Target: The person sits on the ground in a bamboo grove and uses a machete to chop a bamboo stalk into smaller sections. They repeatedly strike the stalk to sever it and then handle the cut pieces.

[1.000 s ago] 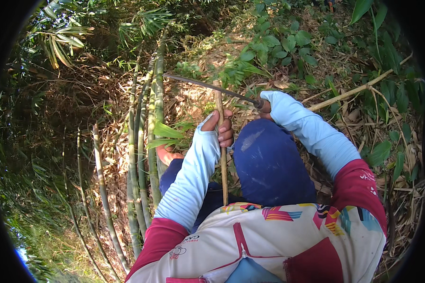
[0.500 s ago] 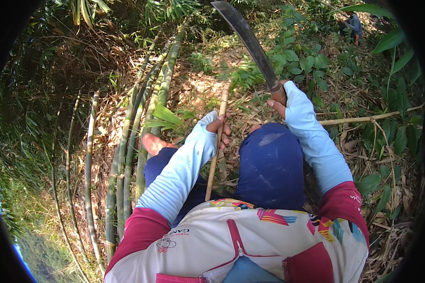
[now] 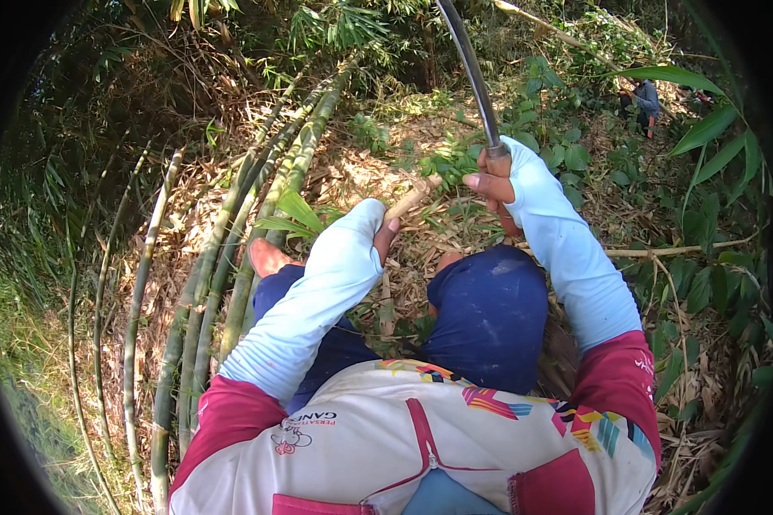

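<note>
A machete (image 3: 474,73) with a long, dark, curved blade rises toward the top edge of the head view, its tip cut off there. My right hand (image 3: 495,189) is wrapped round its handle. Across from it, my left hand (image 3: 386,239) grips a short tan bamboo stick (image 3: 412,196). Only the stick's upper end shows, pointing up and right toward my right hand; my sleeve and hand hide the rest. A small gap separates the stick's end from my right fingers. Both hands are above my bent knees (image 3: 494,296).
Green bamboo stalks (image 3: 223,232) stand close on my left. Dry leaves (image 3: 352,176) cover the ground ahead. A thin fallen pole (image 3: 653,252) lies to the right among leafy plants (image 3: 704,283). Far off at the upper right is another person (image 3: 645,103).
My left hand has turned, tilting the stick from near upright toward my right hand. The machete is more upright and edge-on, and my right hand has shifted slightly left.
</note>
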A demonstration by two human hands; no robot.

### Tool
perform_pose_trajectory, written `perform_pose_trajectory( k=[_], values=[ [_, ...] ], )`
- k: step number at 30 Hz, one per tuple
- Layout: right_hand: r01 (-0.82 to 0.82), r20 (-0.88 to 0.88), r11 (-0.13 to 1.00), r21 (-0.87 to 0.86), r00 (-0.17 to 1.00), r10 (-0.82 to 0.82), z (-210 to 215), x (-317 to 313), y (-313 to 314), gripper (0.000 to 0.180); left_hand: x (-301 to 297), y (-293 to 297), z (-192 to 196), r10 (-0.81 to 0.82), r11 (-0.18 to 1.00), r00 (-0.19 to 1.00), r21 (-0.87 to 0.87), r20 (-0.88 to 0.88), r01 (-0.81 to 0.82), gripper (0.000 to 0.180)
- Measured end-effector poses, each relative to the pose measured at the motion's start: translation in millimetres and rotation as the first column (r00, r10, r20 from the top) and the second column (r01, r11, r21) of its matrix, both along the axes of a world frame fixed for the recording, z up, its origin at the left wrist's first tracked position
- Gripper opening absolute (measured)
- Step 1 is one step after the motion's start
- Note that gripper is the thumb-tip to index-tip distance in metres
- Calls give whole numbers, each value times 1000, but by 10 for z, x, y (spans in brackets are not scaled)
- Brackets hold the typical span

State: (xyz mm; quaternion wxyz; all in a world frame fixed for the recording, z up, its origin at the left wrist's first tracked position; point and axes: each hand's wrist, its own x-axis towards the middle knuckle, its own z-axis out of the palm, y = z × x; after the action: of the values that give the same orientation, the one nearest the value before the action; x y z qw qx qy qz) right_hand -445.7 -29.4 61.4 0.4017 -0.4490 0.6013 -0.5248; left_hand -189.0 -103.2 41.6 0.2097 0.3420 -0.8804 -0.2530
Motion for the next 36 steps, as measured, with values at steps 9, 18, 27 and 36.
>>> perform_pose_trajectory(
  k=[9,18,27,36],
  values=[
    [-100,113,992,-77,988,108,343,588,-41,34,204,126,405,-23,908,993,-417,-118,-29,14],
    [-127,141,984,-129,979,145,185,761,88,29,358,252,662,59,959,997,-279,58,-41,26],
    [-125,-435,992,-30,895,100,220,986,122,37,401,225,444,14,967,984,-253,177,32,32],
    [-132,-679,991,16,727,108,5,952,-144,40,311,105,181,119,944,971,-327,209,-46,28]
  ],
)
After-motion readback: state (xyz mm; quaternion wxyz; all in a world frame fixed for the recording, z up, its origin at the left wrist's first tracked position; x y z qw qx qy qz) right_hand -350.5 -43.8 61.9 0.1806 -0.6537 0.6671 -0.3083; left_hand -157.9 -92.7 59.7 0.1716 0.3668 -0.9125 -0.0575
